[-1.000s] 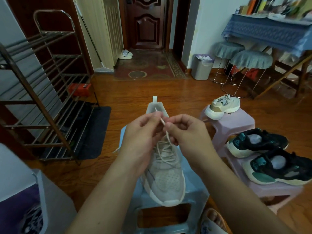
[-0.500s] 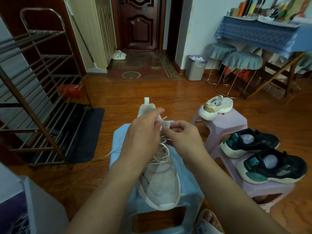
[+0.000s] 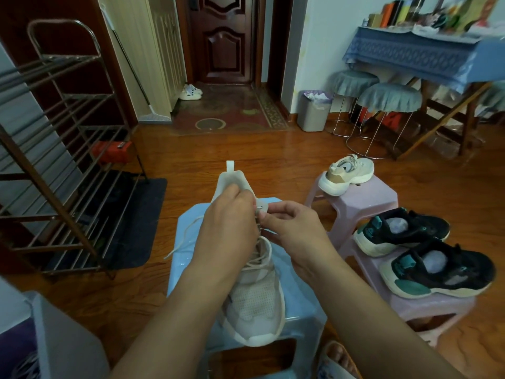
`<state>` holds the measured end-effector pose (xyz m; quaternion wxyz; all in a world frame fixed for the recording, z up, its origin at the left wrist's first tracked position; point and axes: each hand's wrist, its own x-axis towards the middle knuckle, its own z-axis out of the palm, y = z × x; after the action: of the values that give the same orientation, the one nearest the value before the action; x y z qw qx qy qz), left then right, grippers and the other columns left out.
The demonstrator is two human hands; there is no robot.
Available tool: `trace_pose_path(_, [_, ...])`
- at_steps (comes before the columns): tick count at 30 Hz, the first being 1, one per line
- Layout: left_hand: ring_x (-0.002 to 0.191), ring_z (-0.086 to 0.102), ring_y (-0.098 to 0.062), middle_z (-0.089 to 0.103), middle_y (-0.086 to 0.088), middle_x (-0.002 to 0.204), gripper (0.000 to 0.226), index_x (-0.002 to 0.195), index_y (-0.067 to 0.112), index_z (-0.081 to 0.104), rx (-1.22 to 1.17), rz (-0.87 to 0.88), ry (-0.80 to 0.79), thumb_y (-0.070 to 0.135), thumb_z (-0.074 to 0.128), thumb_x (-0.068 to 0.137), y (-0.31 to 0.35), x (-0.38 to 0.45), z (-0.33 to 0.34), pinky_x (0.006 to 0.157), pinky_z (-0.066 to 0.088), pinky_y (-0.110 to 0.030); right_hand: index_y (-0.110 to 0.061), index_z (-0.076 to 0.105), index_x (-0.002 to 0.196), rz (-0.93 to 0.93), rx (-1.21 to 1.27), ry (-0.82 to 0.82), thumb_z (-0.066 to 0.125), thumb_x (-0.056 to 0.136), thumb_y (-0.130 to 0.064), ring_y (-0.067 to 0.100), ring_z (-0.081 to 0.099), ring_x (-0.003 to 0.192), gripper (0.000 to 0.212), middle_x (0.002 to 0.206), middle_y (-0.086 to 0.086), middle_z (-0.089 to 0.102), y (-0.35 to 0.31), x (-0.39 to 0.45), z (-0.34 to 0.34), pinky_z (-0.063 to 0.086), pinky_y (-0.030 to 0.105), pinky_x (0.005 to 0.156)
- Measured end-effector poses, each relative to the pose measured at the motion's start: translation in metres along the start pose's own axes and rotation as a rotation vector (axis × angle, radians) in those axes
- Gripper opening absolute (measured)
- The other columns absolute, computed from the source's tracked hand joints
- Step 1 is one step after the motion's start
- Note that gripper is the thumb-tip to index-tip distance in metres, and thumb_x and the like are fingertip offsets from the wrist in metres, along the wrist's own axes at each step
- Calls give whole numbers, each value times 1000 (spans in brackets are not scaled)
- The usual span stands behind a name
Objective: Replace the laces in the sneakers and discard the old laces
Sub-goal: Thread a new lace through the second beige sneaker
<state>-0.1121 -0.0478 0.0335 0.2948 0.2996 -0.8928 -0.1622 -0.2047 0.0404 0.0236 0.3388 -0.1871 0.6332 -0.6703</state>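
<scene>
Since a second ago both hands have shifted up the sneaker toward its collar, and I read the lace end as moved from above the tongue to the top eyelets.

Item 1, blue stool (image 3: 188,242): landmark; carries the pale sneaker (image 3: 255,302), toe toward me, heel tab away.

Item 2, pink stools (image 3: 363,203), right of the blue stool: nearer one bears two black-and-teal sneakers (image 3: 437,269), each with pale stuffing in its opening; farther one bears the matching pale sneaker (image 3: 348,170), laced.

Item 3, grey bin (image 3: 313,116), well beyond the blue stool by the wall: lined, crumpled paper showing at the rim; my judged drop point for old laces.

Item 4, left hand (image 3: 229,222): fingers curled at the collar, apparently steadying it; what they pinch I cannot tell.

Item 5, right hand (image 3: 289,228): thumb and forefinger pinching the lace (image 3: 261,212) at the top eyelet.

Item 6, loose lace tail (image 3: 181,236): trails left across the blue stool.

Handling note: I judge the step is drawing lace through the top eyelets; hold the collar firm, pull along the eyelet's line, mind the tail snagging.
</scene>
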Motion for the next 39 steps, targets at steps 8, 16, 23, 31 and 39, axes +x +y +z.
trace_pose_path(8, [87, 38, -17, 45, 11, 81, 14, 83, 20, 74, 101, 127, 7, 12, 67, 92, -13, 11, 3, 72, 27, -33, -4, 71, 96, -52, -90, -47, 62, 99, -7, 22, 75, 91, 10, 98, 14, 76, 3, 8, -8, 62, 37, 77])
trace_pose_path(16, [96, 47, -14, 60, 8, 89, 40, 92, 17, 76, -186, 2, -126, 34, 43, 107, -29, 8, -6, 93, 41, -45, -3, 64, 97, 216, 372, 73, 52, 102, -6, 23, 68, 89, 13, 95, 14, 70, -2, 23, -52, 60, 41, 83])
trace_pose_path(23, [101, 46, -3, 62, 16, 98, 43, 111, 22, 76, -303, 36, -110, 28, 36, 94, -32, -1, -10, 93, 36, -23, -11, 53, 97, 179, 876, 384, 40, 106, -13, 6, 39, 47, 16, 69, -4, 44, -13, 32, -90, 35, 19, 41])
trace_pose_path(31, [110, 56, 1, 62, 13, 114, 47, 124, 17, 68, -406, 0, 68, -10, 50, 90, -43, -12, -9, 90, 40, -8, -25, 62, 77, -370, -734, -104, 69, 94, -30, 1, 43, 51, 20, 58, -12, 46, -1, 14, -14, 30, 21, 52])
trace_pose_path(39, [123, 50, -1, 51, 14, 136, 38, 140, 28, 56, -373, -174, 39, 16, 51, 104, -58, -26, -14, 103, 40, -22, -23, 71, 95, -251, -548, -14, 70, 94, -29, 3, 35, 46, 6, 61, -9, 43, 5, 27, -31, 31, 22, 44])
